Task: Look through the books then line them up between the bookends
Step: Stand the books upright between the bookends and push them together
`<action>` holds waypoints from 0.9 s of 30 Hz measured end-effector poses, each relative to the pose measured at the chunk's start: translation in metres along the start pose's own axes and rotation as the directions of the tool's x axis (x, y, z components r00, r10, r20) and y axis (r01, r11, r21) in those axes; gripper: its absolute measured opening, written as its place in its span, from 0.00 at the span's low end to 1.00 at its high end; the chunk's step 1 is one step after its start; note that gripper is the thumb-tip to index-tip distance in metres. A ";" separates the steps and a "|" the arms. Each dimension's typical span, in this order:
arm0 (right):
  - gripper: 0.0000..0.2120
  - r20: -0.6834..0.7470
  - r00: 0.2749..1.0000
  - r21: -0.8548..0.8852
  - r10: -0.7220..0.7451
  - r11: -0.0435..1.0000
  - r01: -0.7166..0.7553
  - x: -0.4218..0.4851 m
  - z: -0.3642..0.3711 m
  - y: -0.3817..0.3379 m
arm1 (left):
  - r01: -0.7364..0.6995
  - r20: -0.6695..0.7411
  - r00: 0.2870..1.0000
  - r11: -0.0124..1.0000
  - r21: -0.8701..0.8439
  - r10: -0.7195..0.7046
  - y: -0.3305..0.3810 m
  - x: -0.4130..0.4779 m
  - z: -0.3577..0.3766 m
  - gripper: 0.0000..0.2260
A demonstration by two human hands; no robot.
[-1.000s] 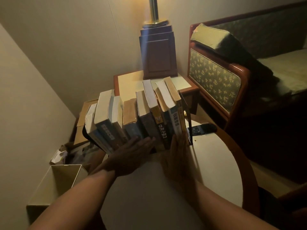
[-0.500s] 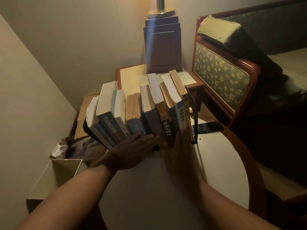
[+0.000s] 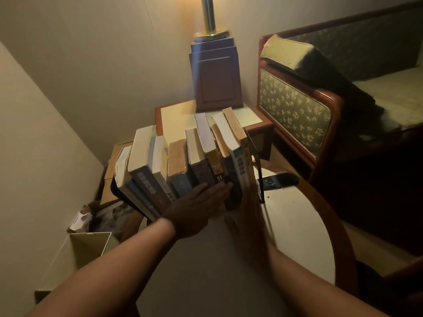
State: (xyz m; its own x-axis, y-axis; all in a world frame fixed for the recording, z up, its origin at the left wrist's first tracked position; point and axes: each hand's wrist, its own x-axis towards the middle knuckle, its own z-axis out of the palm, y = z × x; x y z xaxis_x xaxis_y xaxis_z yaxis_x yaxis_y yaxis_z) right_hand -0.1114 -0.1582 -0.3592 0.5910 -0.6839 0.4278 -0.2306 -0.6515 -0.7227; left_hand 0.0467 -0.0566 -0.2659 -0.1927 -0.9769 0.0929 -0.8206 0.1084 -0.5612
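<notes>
Left bookend mostly behind books

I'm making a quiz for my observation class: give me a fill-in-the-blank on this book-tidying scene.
1. The left hand presses straight fingers against the ___ of the upright row of paperback books.
2. The lamp with a brass pole and dark wooden base stands on the square side table ___ the books.
3. The open white box sits lower down, to the ___ of the round pale table.
Missing words: spines; behind; left.
</notes>
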 end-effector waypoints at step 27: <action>0.42 0.252 0.947 0.048 0.201 0.974 -0.220 -0.017 -0.043 0.013 | 0.315 0.149 0.946 0.924 -0.217 -0.288 0.043 -0.003 -0.040 0.35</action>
State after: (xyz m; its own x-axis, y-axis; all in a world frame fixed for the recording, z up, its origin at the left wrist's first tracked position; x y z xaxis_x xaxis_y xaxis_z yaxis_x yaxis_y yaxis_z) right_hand -0.1579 -0.1689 -0.3522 0.7076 -0.6958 0.1231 -0.3174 -0.4686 -0.8244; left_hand -0.0092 -0.0419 -0.2576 0.1342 -0.9828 0.1268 -0.9356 -0.1678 -0.3105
